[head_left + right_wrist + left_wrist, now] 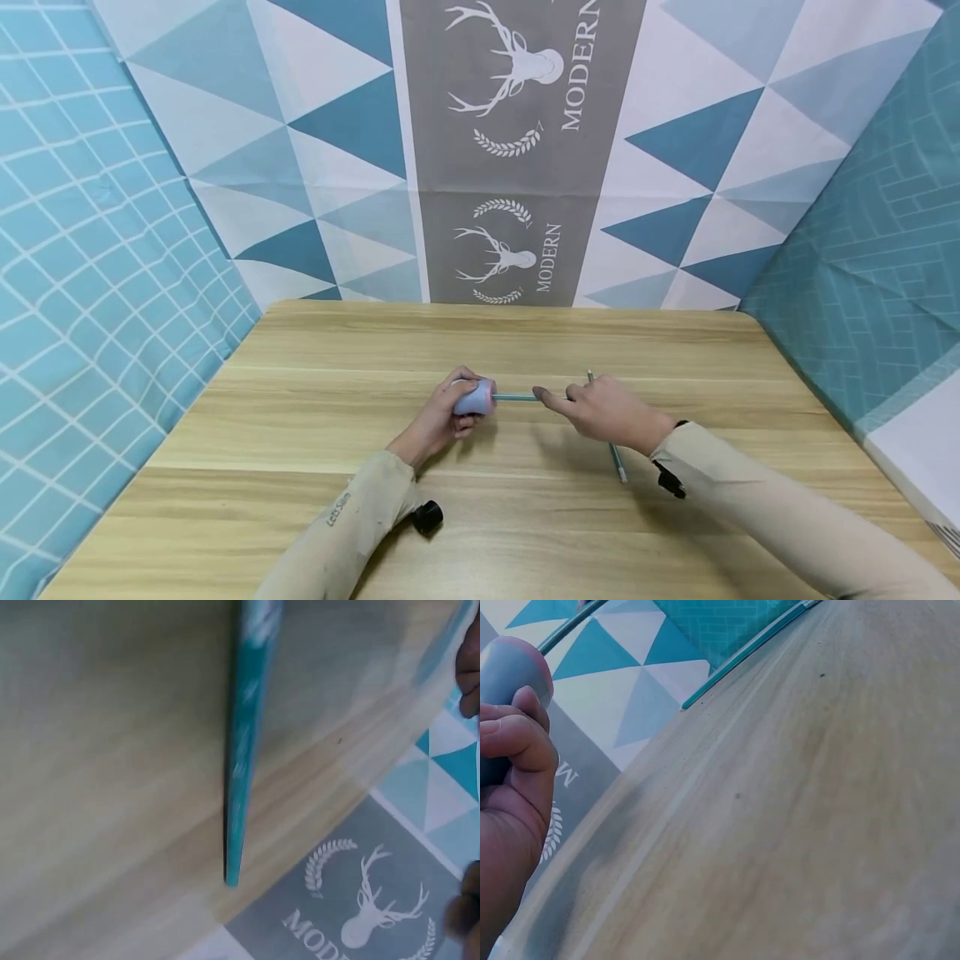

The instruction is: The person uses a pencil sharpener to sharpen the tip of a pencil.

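Observation:
A light-blue, rounded pencil sharpener [472, 400] with a pink rim lies on its side in my left hand [441, 414], whose fingers and thumb wrap round it. From its pink end a thin teal pencil [516, 397] runs level to the right; the tip is hidden inside. My right hand [611, 412] pinches the pencil's other end, index finger stretched along it. Both hands are held above the table. In the left wrist view the sharpener [514, 667] shows at the left edge, with the fingers curled about it.
A second teal pencil [617, 462] lies on the wooden table [480, 533] beneath my right hand, partly covered by it. It looks large in the right wrist view. A white box-like object [918, 475] stands at the right edge. Patterned cloths surround the table.

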The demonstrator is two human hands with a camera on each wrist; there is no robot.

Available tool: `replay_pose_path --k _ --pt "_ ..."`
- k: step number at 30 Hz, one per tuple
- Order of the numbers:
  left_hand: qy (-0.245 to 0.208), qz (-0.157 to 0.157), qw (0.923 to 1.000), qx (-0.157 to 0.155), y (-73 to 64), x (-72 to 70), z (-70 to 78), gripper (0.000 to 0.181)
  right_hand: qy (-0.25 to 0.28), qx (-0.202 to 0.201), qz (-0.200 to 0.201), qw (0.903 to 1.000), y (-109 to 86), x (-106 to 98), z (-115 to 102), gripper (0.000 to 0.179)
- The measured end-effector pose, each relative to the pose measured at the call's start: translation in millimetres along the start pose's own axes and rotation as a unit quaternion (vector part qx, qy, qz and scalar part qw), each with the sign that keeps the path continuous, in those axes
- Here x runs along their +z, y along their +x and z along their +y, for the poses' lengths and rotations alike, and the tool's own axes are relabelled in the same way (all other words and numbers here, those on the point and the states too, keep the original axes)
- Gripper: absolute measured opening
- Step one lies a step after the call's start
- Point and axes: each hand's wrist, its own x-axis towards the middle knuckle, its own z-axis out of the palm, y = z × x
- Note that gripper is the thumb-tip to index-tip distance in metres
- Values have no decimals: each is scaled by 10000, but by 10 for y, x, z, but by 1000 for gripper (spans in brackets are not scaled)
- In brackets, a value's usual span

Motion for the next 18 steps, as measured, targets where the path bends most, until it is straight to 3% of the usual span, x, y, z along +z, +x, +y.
replay_pose_path --k 2,4,5,8,9,10,12,13,15,16,17,18 --pt "-11 21 10000 4 -2 1 2 6 958 500 -392 9934 30 -16 -13 30" --pt "-14 45 10000 8 0 0 2 6 2010 1032 -625 9721 72 -40 -13 27" --pt "-5 57 10000 11 1 0 5 6 2503 1309 -752 9563 96 -56 -5 23" --pt "40 84 10000 26 3 2 15 5 3784 1989 -1113 8972 161 -112 43 16" --pt "55 84 9999 22 3 2 20 5 4199 2251 -1326 8691 175 -140 59 17" --pt "67 80 9999 24 2 3 25 5 4628 2547 -1582 8342 186 -158 81 19" --pt "97 48 9999 19 1 0 22 5 5513 3069 -2036 7487 204 -198 126 22" --pt "98 27 9999 15 3 -4 20 5 5917 3309 -2218 7008 210 -208 151 24" --pt "98 3 10000 7 5 -5 9 5 6608 3807 -2566 5938 218 -221 206 26" --pt "102 -7 9999 8 6 -4 6 5 6842 3946 -2703 5506 224 -212 238 27" --pt "100 -10 9999 4 7 -6 0 5 7029 4032 -2814 5140 228 -202 268 27" --pt "85 0 10000 9 7 -2 -3 5 7182 4067 -2903 4842 230 -187 297 26"
